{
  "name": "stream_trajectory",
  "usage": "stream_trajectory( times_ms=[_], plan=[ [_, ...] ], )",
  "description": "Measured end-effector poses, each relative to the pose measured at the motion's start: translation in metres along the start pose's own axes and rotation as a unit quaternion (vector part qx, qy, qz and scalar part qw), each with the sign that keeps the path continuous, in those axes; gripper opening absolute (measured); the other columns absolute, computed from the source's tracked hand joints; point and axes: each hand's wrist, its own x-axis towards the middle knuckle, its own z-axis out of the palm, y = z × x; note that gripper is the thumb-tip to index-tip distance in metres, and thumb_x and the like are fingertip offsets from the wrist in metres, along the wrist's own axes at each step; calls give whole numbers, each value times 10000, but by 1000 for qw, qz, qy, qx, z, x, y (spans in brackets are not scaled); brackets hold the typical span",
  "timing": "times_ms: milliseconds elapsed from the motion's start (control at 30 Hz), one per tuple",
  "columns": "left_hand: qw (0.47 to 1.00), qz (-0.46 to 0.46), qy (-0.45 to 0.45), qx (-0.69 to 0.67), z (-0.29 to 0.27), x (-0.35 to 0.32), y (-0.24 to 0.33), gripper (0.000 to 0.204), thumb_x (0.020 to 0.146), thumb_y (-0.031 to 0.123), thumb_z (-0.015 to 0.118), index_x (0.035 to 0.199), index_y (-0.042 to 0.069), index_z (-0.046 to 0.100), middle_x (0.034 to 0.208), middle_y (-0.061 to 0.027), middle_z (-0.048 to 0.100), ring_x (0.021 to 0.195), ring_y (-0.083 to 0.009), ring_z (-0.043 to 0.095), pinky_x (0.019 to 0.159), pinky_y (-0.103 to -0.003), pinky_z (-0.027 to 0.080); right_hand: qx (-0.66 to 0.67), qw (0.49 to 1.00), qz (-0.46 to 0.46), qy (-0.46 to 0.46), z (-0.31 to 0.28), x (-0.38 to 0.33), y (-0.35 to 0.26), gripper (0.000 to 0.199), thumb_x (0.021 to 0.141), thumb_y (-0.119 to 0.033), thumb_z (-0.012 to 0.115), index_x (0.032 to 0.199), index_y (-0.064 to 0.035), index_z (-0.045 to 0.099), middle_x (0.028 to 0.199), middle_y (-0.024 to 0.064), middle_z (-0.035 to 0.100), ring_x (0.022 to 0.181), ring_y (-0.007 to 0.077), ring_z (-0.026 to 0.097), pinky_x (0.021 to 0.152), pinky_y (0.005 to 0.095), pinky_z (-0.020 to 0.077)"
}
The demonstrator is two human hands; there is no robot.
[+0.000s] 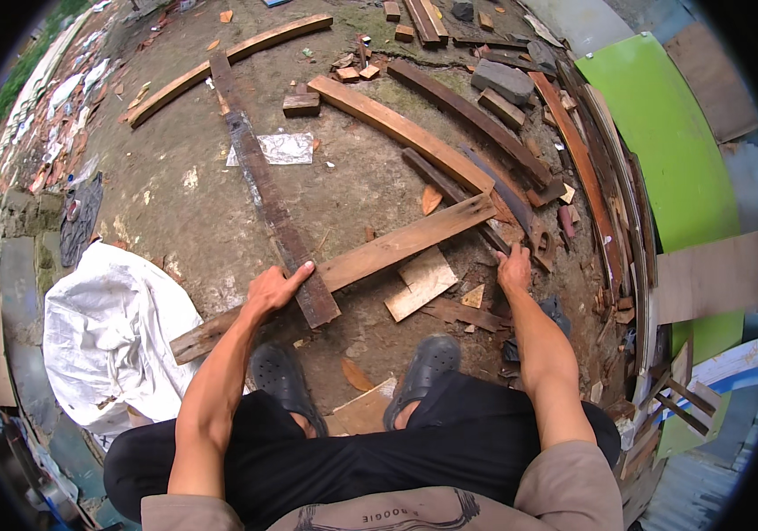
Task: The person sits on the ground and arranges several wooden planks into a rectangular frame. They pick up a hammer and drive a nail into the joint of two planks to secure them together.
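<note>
My left hand (276, 288) is closed on a long dark wooden plank (261, 181), thumb over its top, near the plank's close end. That plank lies across a lighter brown board (406, 239), which slants from lower left to upper right in front of my feet. On the right, my right hand (514, 269) has its fingers closed around the near end of a narrow dark wood strip (439, 180). This strip runs up and left, passing beneath the board's far end. A long tan beam (397, 126) touches or nearly touches that same end.
A white sack (118, 327) lies at left, beside my left foot. Dark clogs (428, 363) are on my feet. Small wood scraps (423, 281) lie between and ahead of them. Timber lengths and a grey block (503, 81) crowd the right, beside a green panel (662, 133).
</note>
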Motion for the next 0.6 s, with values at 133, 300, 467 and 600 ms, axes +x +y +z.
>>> stream_trajectory(
  times_ms=[133,300,467,600],
  plan=[
    [1000,7,-16,20,-4,-2,6,1112,755,917,385,849,-144,705,854,-313,691,843,-417,689,784,-491,511,-26,998,23,54,-26,-11,76,369,948,-271,632,1256,-80,560,1254,209,502,1148,438,539,960,509,464],
    [999,15,-26,14,-2,3,4,1126,744,929,382,870,-141,711,868,-303,697,863,-414,691,805,-498,507,-84,983,163,8,-54,-42,87,366,959,-273,616,1276,-103,545,1292,181,491,1164,416,540,972,503,462],
    [999,14,-28,0,2,7,-3,1125,738,931,392,892,-136,713,907,-302,700,897,-416,691,814,-488,512,-133,976,170,9,-70,-50,82,377,971,-290,602,1288,-106,516,1287,173,495,1155,410,545,952,510,473],
    [1000,3,-28,9,2,1,-8,1115,751,921,389,915,-135,709,933,-310,697,929,-420,690,830,-490,513,-201,969,136,40,-96,-47,119,382,989,-305,576,1289,-79,505,1286,182,497,1140,407,555,926,511,485]
  ],
)
